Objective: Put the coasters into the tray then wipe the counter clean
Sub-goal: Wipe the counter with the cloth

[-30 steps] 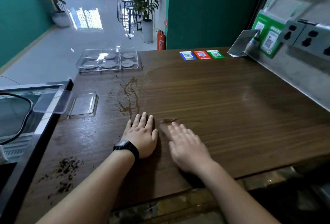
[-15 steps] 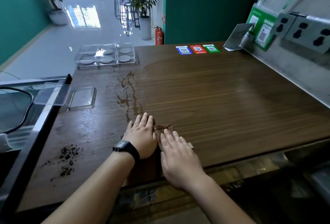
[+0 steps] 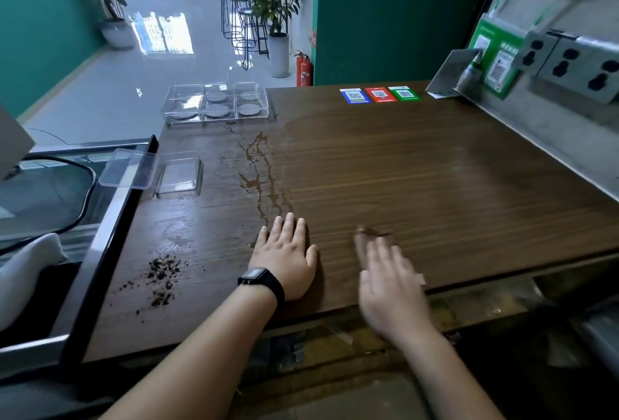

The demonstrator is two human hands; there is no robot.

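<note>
Looking over the wooden counter, I judge that the wiping is the step in hand, because the coasters already lie in the clear tray at the far left corner, one round coaster in each compartment I can make out. A wet brown spill runs as a long streak from the tray toward the near edge and ends just at the fingertips of the left hand, which lies flat and open on the wood, holding nothing. The right hand is blurred near the near edge; it seems flat, maybe pressing something thin and brown, but I cannot tell. Dark crumbs lie toward the near left corner, nearer the left hand. An empty clear box stands at the left edge.
</note>
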